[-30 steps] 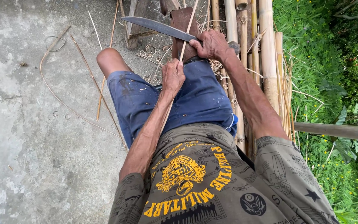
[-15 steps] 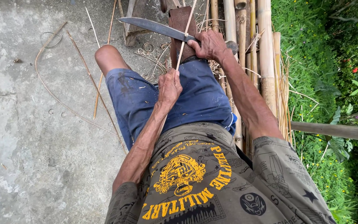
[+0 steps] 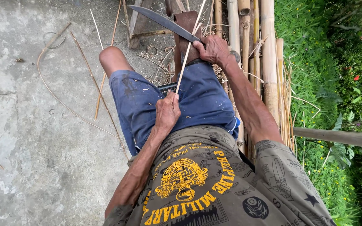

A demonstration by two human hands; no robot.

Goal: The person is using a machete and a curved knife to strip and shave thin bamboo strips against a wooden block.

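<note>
My right hand (image 3: 213, 49) grips the handle of a long curved knife (image 3: 162, 20), whose blade points up and left over a brown leather pad (image 3: 186, 26) on my right knee. A thin pale bamboo strip (image 3: 188, 48) runs from the top of the view down under the blade to my lap. My left hand (image 3: 167, 111) pinches the strip's near end against my blue shorts (image 3: 141, 104).
Thick bamboo poles (image 3: 269, 62) lie bundled on the ground to my right. Loose bamboo strips (image 3: 101, 86) and curled shavings (image 3: 151, 52) litter the concrete floor (image 3: 30, 146). A wooden frame piece (image 3: 133, 25) sits ahead. Grass and plants (image 3: 327, 62) fill the right side.
My left hand has slid back along the strip toward my body, drawing it under the blade. The right hand and knife have stayed over the knee.
</note>
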